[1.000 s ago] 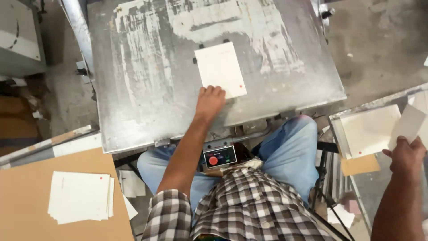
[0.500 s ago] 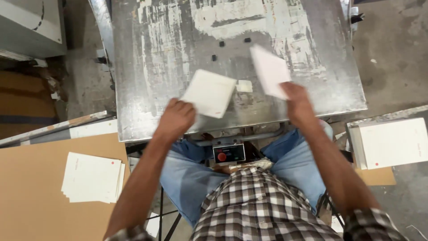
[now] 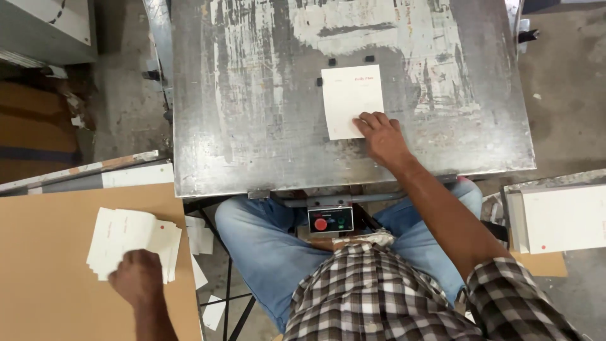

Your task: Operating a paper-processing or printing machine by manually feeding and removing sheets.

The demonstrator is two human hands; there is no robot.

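A white card lies flat on the worn metal plate, set against small black stops at its top and left edges. My right hand rests with spread fingers on the card's lower right corner. At the lower left, my left hand grips the near edge of a slightly curved white card. That card sits on top of a stack of white cards on a brown cardboard sheet.
A second stack of white cards sits on a stand at the right. A control box with a red button hangs under the plate's front edge, above my knees. Loose white cards lie on the floor by the cardboard.
My left hand has carried a card from the plate down to the stack at the lower left. My right hand has laid a fresh card on the plate against the stops.
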